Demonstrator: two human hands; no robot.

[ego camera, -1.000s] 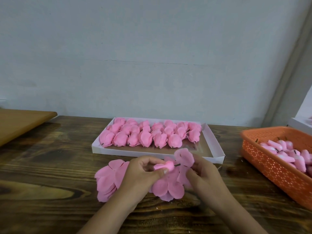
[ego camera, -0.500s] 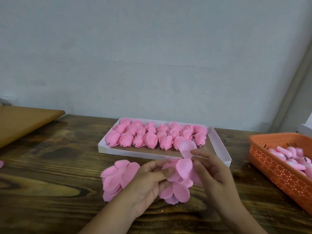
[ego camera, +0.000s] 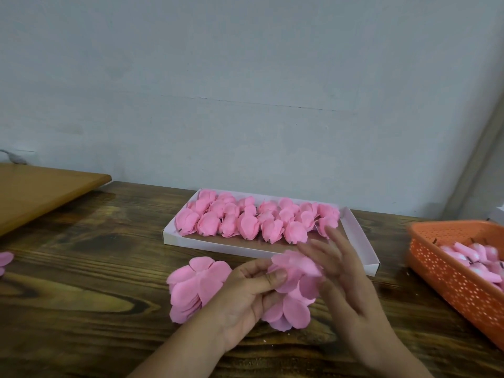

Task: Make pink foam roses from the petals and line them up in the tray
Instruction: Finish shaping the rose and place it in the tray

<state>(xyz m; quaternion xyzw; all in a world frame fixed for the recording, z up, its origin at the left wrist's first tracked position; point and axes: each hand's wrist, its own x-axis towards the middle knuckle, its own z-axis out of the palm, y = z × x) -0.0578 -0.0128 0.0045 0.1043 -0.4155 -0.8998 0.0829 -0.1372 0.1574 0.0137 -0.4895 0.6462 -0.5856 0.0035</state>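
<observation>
Your left hand [ego camera: 246,293] pinches the half-formed rose [ego camera: 293,271] at 6 o'clock of the tray [ego camera: 360,238], right hand [ego camera: 342,271] open with fingers spread against its petals; a loosened pinch likely lets the foam layers spring apart.

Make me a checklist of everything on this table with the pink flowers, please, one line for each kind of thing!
Surface: dark wooden table, with a lighter wooden board at far left.
Job's things: white tray holding rows of finished pink roses; petal stack beside the hands; more loose petals under them.
Clutter: orange basket with pink pieces at right; stray petal at the left edge.
Hands: left hand pinches the half-made rose; right hand open, blurred, fingers straight beside it.
Cables: a grey one, far left by the wall.
Surroundings: plain pale wall; white box corner at right.
</observation>
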